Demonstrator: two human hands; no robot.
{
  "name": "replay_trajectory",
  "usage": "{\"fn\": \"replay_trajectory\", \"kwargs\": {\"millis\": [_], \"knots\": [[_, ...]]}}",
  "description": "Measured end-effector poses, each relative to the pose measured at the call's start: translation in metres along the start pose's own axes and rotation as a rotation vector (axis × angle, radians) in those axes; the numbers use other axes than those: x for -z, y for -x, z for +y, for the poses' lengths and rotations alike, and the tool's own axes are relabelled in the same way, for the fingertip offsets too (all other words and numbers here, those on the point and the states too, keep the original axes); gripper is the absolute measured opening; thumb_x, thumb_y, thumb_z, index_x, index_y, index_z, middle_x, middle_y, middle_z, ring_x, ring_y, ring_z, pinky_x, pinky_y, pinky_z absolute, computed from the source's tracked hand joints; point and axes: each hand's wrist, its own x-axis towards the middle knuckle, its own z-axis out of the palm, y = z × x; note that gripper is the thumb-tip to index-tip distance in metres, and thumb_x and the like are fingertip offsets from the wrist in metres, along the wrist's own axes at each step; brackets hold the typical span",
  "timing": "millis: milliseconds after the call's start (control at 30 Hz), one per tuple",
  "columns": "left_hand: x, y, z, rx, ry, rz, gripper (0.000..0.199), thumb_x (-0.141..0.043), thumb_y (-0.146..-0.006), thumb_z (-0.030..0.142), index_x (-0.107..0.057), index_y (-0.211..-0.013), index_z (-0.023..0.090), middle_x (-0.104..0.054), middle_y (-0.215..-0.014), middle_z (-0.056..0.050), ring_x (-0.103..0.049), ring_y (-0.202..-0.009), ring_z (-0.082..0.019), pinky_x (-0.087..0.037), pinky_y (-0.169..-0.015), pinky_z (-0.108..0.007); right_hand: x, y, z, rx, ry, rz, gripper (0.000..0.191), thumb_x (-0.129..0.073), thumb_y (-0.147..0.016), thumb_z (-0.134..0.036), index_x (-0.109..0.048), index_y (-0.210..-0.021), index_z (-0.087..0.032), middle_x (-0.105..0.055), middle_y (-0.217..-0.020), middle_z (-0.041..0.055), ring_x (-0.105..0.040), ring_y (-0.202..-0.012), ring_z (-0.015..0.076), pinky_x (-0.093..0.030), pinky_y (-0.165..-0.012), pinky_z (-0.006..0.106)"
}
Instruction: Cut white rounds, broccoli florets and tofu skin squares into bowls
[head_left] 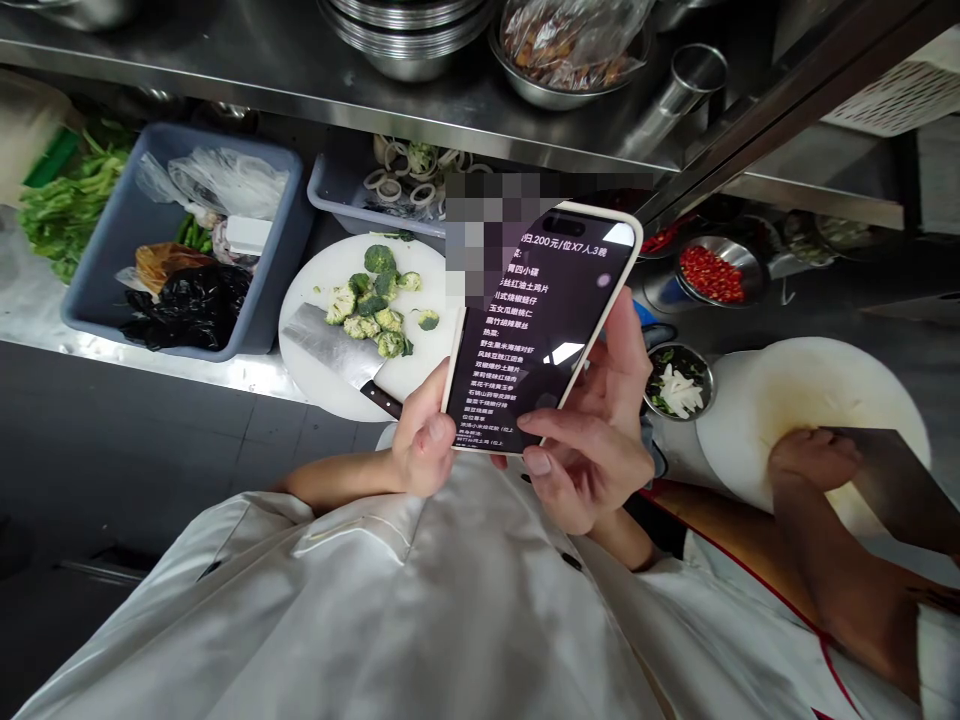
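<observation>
A smartphone (525, 340) in a pale case is held tilted before my chest, its dark screen lit with lines of Chinese text. My left hand (426, 440) is closed around its lower left edge, thumb in front. At the lower right, my right hand (600, 430) has its fingers apart, one fingertip touching the screen. Behind the phone, a round white cutting board (300, 285) carries cut broccoli (380, 260) and a cleaver (337, 340) lying flat, its black handle near my left hand. The phone hides part of the board.
Left of the board stands a blue-grey bin (281, 290) of bagged food, beside leafy greens (67, 210). A steel shelf (255, 75) with stacked bowls (409, 45) crosses above. At right, a co-worker's hand (814, 455) grips a cleaver (900, 480) over another round board (855, 370).
</observation>
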Motion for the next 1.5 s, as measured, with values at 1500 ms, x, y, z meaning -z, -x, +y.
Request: {"fn": "replay_trajectory", "kwargs": {"millis": [1500], "knots": [[-0.001, 0.003, 0.001, 0.028, 0.019, -0.061, 0.077, -0.051, -0.086, 0.083, -0.055, -0.129, 0.02, -0.071, -0.099, -0.01, -0.073, -0.091, -0.031, -0.061, -0.069, -0.038, -0.001, -0.001, -0.004, 0.031, 0.064, 0.018, 0.014, -0.062, -0.088, -0.034, -0.068, -0.094, -0.023, -0.04, -0.166, 0.0048, -0.044, -0.15, 0.0375, -0.05, -0.11, 0.059]]}}
